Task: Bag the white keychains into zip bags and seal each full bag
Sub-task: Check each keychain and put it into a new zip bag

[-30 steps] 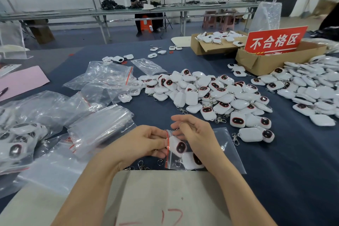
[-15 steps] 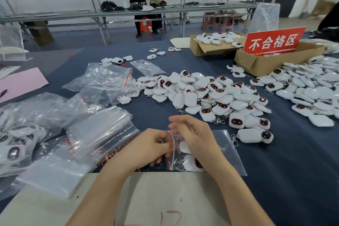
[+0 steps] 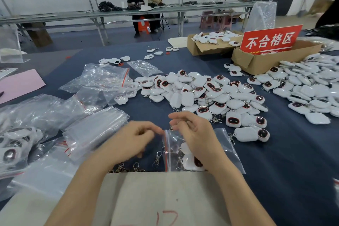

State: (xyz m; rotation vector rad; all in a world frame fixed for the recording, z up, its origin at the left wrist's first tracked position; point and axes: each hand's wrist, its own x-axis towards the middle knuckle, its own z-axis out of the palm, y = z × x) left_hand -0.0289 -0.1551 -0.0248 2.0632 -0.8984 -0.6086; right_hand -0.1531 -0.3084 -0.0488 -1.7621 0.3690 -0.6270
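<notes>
A clear zip bag point(image 3: 226, 145) with a red zip strip lies on the dark blue cloth in front of me, with a few white keychains point(image 3: 189, 160) inside. My right hand point(image 3: 194, 132) lies over the bag and pinches its upper edge by the mouth, where a metal clasp shows at the fingertips. My left hand point(image 3: 134, 140), blurred, has curled fingers that meet the top end of the red strip. A big heap of loose white keychains point(image 3: 211, 95) lies just beyond the hands.
Empty zip bags point(image 3: 95, 130) and filled bags point(image 3: 14, 145) lie at the left. Loose metal clasps point(image 3: 135, 167) sit under my left hand, beside a beige sheet point(image 3: 157, 198). Another keychain heap point(image 3: 311, 88), two cardboard boxes point(image 3: 256, 62) and a red sign point(image 3: 269, 40) stand at the right.
My left hand has slid left off the red zip strip, which now shows along most of its length. My right hand stays on the bag's mouth. The camera tilted slightly.
</notes>
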